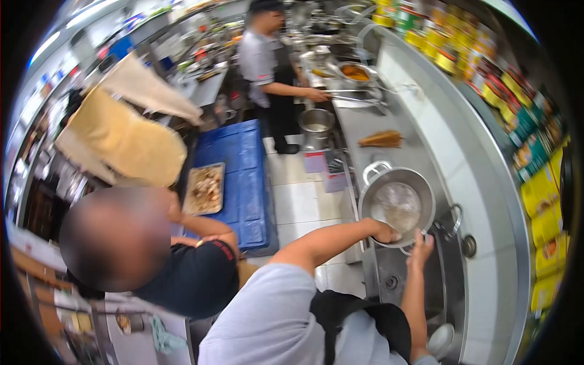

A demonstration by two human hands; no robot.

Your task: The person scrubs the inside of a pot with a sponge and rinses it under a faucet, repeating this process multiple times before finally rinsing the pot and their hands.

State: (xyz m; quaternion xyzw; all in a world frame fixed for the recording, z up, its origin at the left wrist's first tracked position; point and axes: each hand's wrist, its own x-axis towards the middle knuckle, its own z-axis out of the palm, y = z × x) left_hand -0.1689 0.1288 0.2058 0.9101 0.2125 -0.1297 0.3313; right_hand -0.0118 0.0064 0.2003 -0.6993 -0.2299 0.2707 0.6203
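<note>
Metal pot (426,194), round and loop-handled, is at the smooth steel sink's (388,265) edge, pale, glistening contents (396,204) inside. The right hand (419,250) grips its rim; the left hand (384,232) reaches in, fingers too hidden to tell its grasp. Beyond lies a tan, fan-shaped bundle (381,140).

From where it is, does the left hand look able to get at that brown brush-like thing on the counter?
Probably not directly: the left hand is at the near rim of the pot, which stands between it and the brown brush-like thing. It would likely have to reach over or around.
</note>
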